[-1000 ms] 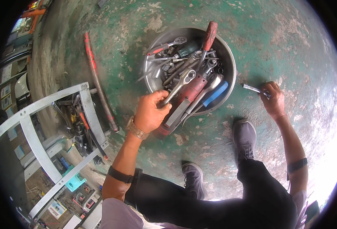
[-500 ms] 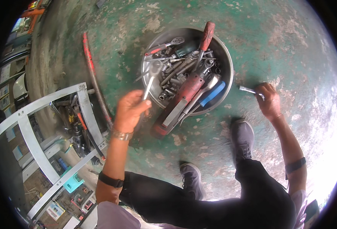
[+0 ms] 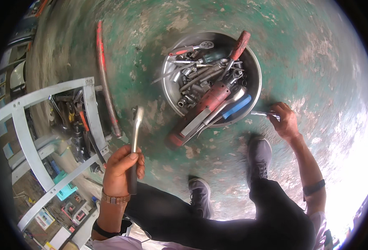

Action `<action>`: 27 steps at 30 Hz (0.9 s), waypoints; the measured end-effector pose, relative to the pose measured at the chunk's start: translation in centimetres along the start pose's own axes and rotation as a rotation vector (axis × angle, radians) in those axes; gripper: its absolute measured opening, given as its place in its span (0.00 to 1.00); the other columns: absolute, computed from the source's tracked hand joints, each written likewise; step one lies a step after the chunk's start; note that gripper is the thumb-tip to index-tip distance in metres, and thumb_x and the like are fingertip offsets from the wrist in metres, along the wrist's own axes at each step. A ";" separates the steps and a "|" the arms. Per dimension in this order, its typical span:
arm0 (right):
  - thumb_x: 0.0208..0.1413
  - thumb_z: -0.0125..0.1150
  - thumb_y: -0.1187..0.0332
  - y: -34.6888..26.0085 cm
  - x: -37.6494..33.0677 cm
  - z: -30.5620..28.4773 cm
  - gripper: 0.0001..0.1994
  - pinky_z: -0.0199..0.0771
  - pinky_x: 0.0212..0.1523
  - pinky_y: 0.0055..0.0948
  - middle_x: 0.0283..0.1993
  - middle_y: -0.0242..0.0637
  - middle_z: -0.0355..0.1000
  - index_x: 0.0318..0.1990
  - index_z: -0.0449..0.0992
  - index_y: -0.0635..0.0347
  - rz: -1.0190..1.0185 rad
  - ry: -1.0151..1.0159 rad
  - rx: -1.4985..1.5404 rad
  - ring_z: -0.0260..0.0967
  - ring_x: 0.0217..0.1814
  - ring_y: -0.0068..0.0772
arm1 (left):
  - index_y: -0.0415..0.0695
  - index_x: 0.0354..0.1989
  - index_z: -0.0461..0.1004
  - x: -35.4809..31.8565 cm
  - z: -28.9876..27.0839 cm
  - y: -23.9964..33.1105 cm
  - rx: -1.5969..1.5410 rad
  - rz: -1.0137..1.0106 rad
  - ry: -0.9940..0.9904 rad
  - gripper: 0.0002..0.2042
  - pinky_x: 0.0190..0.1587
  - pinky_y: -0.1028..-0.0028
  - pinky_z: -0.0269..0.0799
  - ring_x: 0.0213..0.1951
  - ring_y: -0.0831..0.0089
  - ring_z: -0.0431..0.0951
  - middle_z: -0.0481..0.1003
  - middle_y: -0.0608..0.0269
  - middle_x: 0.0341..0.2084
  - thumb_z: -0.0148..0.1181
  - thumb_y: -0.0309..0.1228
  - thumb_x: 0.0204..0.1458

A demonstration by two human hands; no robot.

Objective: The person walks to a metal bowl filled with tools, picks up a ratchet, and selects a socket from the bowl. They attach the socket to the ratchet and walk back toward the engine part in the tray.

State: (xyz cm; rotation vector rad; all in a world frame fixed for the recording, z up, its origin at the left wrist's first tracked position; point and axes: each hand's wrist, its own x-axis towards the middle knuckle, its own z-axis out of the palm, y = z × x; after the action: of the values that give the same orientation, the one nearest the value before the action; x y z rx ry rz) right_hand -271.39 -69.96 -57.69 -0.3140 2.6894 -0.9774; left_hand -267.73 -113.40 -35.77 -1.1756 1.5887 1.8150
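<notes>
My left hand (image 3: 120, 168) is closed round the black handle of a chrome ratchet wrench (image 3: 137, 123), its head pointing up and away from me. Between the fingertips of my right hand (image 3: 287, 124) is a short chrome bar, perhaps a socket extension (image 3: 259, 113), beside the bowl's right rim. The round metal bowl (image 3: 258, 62) holds several loose sockets (image 3: 198, 87), a red-handled ratchet (image 3: 182, 51) and a tool with a red grip (image 3: 240, 45). A thick red power ratchet (image 3: 205, 104) leans out over the near rim, next to a blue-handled tool (image 3: 237, 106).
A red and bare-metal pipe (image 3: 103, 75) lies on the worn green floor (image 3: 146, 54) left of the bowl. Further left stands a grey metal frame (image 3: 31, 141) with tools and a teal plastic piece (image 3: 65, 187) behind it. My shoes (image 3: 259, 154) are near the bowl.
My left hand has drawn the ratchet wrench back from the bowl, toward me and leftward. My right hand has come nearer to the bowl's rim with the chrome bar. The view has shifted slightly.
</notes>
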 end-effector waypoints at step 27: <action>0.52 0.59 0.64 -20.4 22.3 1.1 0.14 0.73 0.48 0.45 0.43 0.42 0.76 0.46 0.75 0.56 -0.317 -0.468 -0.530 0.74 0.46 0.49 | 0.37 0.37 0.71 -0.5 -1.8 -2.1 -0.342 0.149 -0.103 0.08 0.24 0.78 0.69 0.22 0.75 0.73 0.74 0.60 0.25 0.58 0.29 0.55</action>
State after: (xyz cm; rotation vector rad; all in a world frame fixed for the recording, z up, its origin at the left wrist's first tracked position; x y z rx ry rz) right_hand -289.71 -92.38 -49.01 -0.9625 2.4413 -0.1845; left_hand -265.24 -114.57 -36.49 -1.1063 1.3754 2.2739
